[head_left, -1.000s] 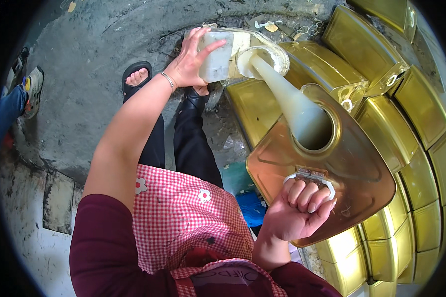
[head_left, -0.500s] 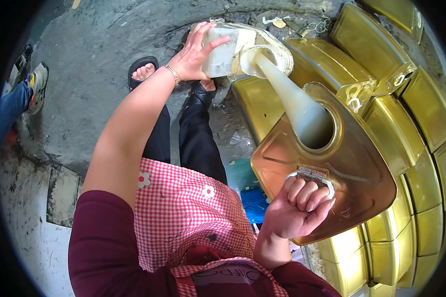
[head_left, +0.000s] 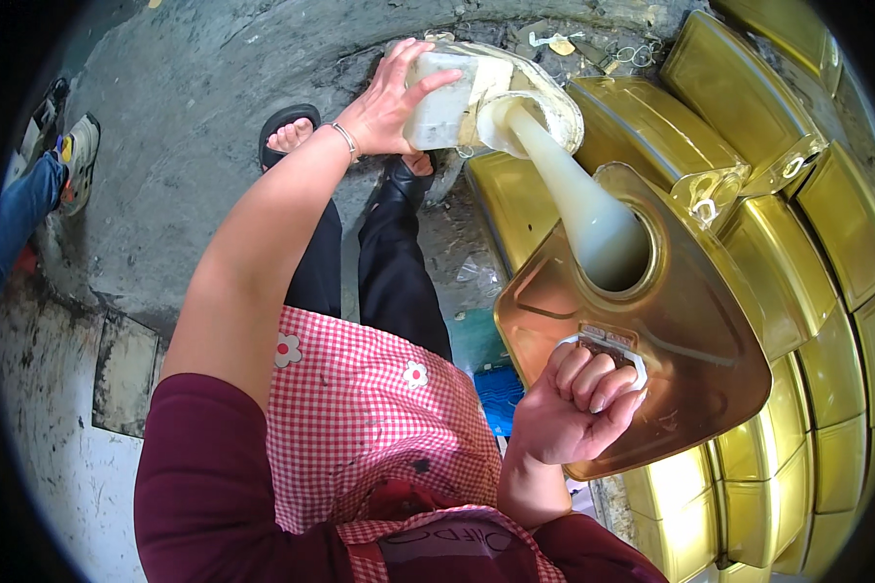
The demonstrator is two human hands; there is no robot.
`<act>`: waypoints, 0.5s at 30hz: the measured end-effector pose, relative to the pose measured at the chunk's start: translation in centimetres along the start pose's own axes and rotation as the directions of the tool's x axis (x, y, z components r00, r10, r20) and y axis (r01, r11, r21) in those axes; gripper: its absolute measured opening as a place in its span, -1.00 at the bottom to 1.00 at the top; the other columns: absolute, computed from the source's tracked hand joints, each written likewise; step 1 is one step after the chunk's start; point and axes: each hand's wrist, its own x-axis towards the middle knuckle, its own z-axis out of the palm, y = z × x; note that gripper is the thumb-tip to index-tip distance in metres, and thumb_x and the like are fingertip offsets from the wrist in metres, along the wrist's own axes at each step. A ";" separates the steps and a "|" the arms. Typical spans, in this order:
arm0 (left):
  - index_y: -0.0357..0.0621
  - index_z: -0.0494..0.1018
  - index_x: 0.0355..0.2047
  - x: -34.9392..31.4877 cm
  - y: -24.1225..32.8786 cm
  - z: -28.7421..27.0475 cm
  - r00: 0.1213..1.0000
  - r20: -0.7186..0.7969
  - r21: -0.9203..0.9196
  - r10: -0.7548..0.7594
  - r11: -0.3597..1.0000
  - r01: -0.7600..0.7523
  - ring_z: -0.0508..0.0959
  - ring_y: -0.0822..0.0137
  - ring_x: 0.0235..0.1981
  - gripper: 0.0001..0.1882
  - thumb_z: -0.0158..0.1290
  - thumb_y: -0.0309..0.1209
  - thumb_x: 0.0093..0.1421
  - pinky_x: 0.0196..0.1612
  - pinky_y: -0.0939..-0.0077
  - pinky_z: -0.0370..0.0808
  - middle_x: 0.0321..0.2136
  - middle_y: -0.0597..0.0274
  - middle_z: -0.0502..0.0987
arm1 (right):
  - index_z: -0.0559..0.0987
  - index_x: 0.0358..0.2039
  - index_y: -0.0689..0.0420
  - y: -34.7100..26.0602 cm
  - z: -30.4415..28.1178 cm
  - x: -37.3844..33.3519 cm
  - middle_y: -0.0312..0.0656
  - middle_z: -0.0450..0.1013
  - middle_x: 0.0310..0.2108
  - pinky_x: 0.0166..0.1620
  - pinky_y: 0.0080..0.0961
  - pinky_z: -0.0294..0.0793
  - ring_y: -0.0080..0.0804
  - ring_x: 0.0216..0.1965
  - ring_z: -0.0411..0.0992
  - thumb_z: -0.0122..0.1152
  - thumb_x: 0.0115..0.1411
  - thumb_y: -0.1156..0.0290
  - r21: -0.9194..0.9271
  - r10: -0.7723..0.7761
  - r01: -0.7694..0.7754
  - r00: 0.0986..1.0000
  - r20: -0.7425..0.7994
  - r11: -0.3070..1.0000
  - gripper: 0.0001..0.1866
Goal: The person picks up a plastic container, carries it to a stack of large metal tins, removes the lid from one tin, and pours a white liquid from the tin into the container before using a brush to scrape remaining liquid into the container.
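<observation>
Now the left hand (head_left: 389, 102) clasps a whitish container (head_left: 442, 121) at twelve o'clock; at four, the right hand (head_left: 578, 403) grips a tin (head_left: 676, 340) by its handle (head_left: 636, 366), pale liquid (head_left: 581, 209) pouring out.

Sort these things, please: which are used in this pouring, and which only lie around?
In use:
coppery tin, its handle in the right hand
whitish container in the left hand
milky liquid between them

Apparently unused:
golden tins
blue item
floor scraps

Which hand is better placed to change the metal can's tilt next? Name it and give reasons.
The right hand, I'd judge: it is curled round the white handle on the metal can. The left hand is occupied with the pale container at the other end of the stream.
</observation>
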 end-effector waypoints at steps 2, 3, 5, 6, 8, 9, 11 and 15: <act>0.32 0.07 0.27 0.0 -0.2 0.0 0.999 -0.015 -0.017 0.032 0.999 -0.032 -0.04 -0.28 0.30 0.17 0.46 -0.18 -0.39 0.32 -0.11 0.11 0.23 -0.05 -0.06 | 0.13 -0.59 0.00 0.1 0.4 0.0 -0.43 -0.04 -0.71 -0.48 -0.57 -0.03 -0.60 -0.66 -0.13 -0.28 0.42 0.16 -0.008 -0.007 0.006 1.000 -0.015 1.000 -0.60; 0.32 0.07 0.27 -0.2 -0.1 0.0 0.999 -0.013 -0.018 0.029 0.999 -0.029 -0.04 -0.28 0.30 0.17 0.46 -0.18 -0.39 0.32 -0.11 0.11 0.23 -0.05 -0.06 | 0.13 -0.60 0.00 0.2 0.6 0.0 -0.43 -0.05 -0.73 -0.50 -0.58 -0.06 -0.61 -0.68 -0.14 -0.26 0.42 0.17 -0.016 -0.017 0.017 0.999 -0.030 1.000 -0.59; 0.32 0.07 0.27 -0.2 -0.1 0.1 0.999 -0.034 -0.021 0.034 0.999 -0.035 -0.05 -0.28 0.30 0.17 0.46 -0.19 -0.39 0.32 -0.11 0.10 0.23 -0.05 -0.06 | 0.12 -0.60 0.00 0.2 0.5 0.0 -0.44 -0.05 -0.73 -0.50 -0.58 -0.06 -0.61 -0.68 -0.14 -0.26 0.42 0.17 -0.019 -0.015 0.014 1.000 -0.025 1.000 -0.59; 0.32 0.07 0.27 -0.2 -0.1 0.1 0.999 -0.033 -0.021 0.032 0.999 -0.033 -0.05 -0.28 0.30 0.17 0.46 -0.19 -0.39 0.32 -0.11 0.10 0.23 -0.05 -0.06 | 0.12 -0.60 0.00 0.3 0.5 -0.1 -0.44 -0.05 -0.73 -0.50 -0.58 -0.06 -0.61 -0.68 -0.14 -0.26 0.42 0.17 -0.022 -0.015 0.014 1.000 -0.020 1.000 -0.59; 0.31 0.07 0.26 -0.3 0.0 0.1 0.999 -0.040 -0.019 0.029 0.999 -0.030 -0.05 -0.28 0.30 0.17 0.46 -0.19 -0.40 0.32 -0.10 0.11 0.23 -0.05 -0.06 | 0.12 -0.60 0.00 0.3 0.4 -0.2 -0.44 -0.05 -0.73 -0.50 -0.58 -0.05 -0.61 -0.67 -0.14 -0.26 0.42 0.17 -0.020 -0.009 0.008 1.000 -0.021 1.000 -0.59; 0.31 0.07 0.26 -0.3 0.0 0.1 0.999 -0.038 -0.019 0.029 0.999 -0.030 -0.05 -0.28 0.30 0.17 0.46 -0.19 -0.40 0.32 -0.10 0.11 0.23 -0.05 -0.06 | 0.12 -0.60 0.00 0.3 0.4 -0.3 -0.44 -0.04 -0.73 -0.49 -0.58 -0.05 -0.61 -0.67 -0.14 -0.26 0.42 0.17 -0.018 -0.004 0.004 1.000 -0.021 1.000 -0.59; 0.31 0.07 0.26 -0.3 -0.1 0.1 0.999 -0.035 -0.018 0.036 0.999 -0.037 -0.05 -0.28 0.30 0.17 0.46 -0.21 -0.40 0.32 -0.10 0.11 0.23 -0.05 -0.06 | 0.12 -0.60 -0.01 0.4 0.4 -0.3 -0.44 -0.05 -0.73 -0.49 -0.58 -0.05 -0.61 -0.67 -0.14 -0.26 0.42 0.16 -0.017 -0.001 0.001 1.000 -0.020 1.000 -0.59; 0.31 0.07 0.26 -0.3 -0.1 0.1 0.999 -0.031 -0.012 0.032 0.999 -0.032 -0.05 -0.28 0.30 0.16 0.45 -0.24 -0.40 0.32 -0.10 0.12 0.23 -0.05 -0.06 | 0.11 -0.60 -0.01 0.3 0.2 -0.6 -0.44 -0.05 -0.73 -0.49 -0.58 -0.05 -0.61 -0.67 -0.14 -0.26 0.41 0.16 -0.034 0.004 -0.004 1.000 -0.004 0.999 -0.59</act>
